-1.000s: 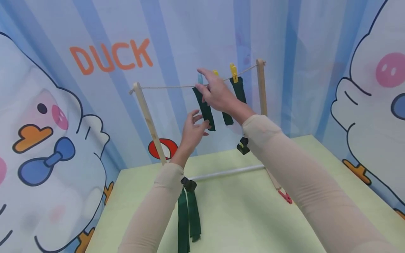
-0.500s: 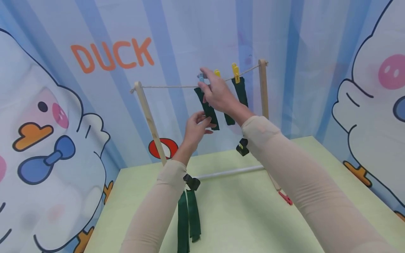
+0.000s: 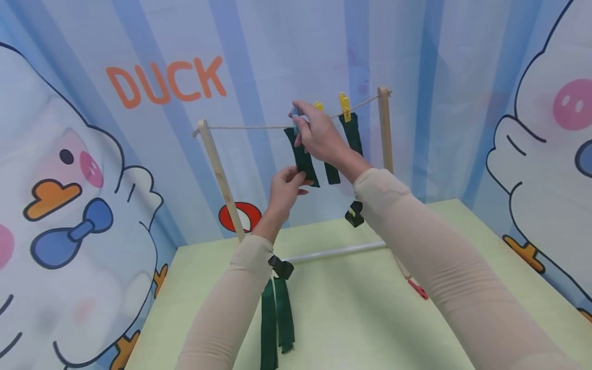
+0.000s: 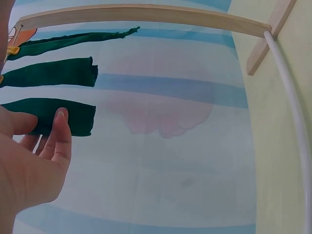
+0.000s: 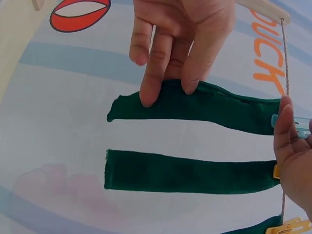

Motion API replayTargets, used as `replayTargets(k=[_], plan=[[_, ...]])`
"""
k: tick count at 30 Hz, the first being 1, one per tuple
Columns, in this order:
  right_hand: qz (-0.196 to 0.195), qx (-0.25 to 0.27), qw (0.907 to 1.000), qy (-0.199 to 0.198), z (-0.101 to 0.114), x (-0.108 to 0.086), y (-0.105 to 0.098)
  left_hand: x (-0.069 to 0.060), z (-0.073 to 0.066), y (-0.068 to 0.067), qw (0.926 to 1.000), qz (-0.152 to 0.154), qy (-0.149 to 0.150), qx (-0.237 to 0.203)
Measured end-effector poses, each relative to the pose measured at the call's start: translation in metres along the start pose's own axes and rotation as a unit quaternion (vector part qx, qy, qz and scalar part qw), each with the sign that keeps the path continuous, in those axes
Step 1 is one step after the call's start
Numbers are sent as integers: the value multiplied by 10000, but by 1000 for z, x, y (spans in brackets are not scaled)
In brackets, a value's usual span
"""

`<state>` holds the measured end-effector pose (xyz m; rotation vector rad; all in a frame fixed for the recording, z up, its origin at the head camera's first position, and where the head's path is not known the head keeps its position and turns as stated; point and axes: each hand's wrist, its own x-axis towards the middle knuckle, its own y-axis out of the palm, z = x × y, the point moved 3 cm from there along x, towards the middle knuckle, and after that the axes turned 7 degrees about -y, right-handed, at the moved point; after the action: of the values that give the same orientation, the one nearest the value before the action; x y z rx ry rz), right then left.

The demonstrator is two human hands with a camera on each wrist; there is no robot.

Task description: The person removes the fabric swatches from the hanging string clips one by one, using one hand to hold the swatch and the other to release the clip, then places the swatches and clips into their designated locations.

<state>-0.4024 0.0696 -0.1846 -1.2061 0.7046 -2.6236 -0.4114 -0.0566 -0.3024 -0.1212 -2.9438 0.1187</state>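
Observation:
Three dark green cloth strips hang from a string (image 3: 259, 127). My right hand (image 3: 319, 134) pinches a light blue clip (image 5: 302, 126) at the top of the leftmost strip (image 3: 302, 159). Lower on that same strip, my left hand (image 3: 284, 192) holds the cloth between thumb and fingers, as the left wrist view also shows (image 4: 44, 156). The middle strip (image 5: 185, 173) has a yellow clip (image 5: 276, 172), partly hidden by my right hand. At the right, another yellow clip (image 3: 345, 107) holds the third strip (image 3: 351, 134).
Wooden posts (image 3: 222, 180) (image 3: 385, 133) carry the string, with a white rod (image 3: 337, 252) low between them. On the pale green table (image 3: 351, 318) lie two more green strips (image 3: 284, 316) near my left forearm and a red clip (image 3: 418, 289) at the right.
My left hand has moved up and right onto the leftmost strip and now grips it. The right hand's fingers have closed further round the blue clip.

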Motion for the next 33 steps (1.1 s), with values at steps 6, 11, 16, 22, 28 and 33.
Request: replayTargets(k=[6,11,16,22,28,33], plan=[[-36,-8,10000,50,0,0,1,0,1,2,10000,9,-80,-31],[-40,23,9999,112,0,3,3,1,1,6,9999,13,-73,-94],[-51,-249,9995,186,3,5,2,2,0,8,9999,-99,-14,-6],[-211,-340,9988,295,5,5,1,1,0,7,9997,-220,-59,68],[-510,-410,9972,348,5,6,-1,1,-2,5,9997,-251,-56,-11],[-762,-350,9960,317,2,4,-3,1,-1,4,9997,-228,-83,-35]])
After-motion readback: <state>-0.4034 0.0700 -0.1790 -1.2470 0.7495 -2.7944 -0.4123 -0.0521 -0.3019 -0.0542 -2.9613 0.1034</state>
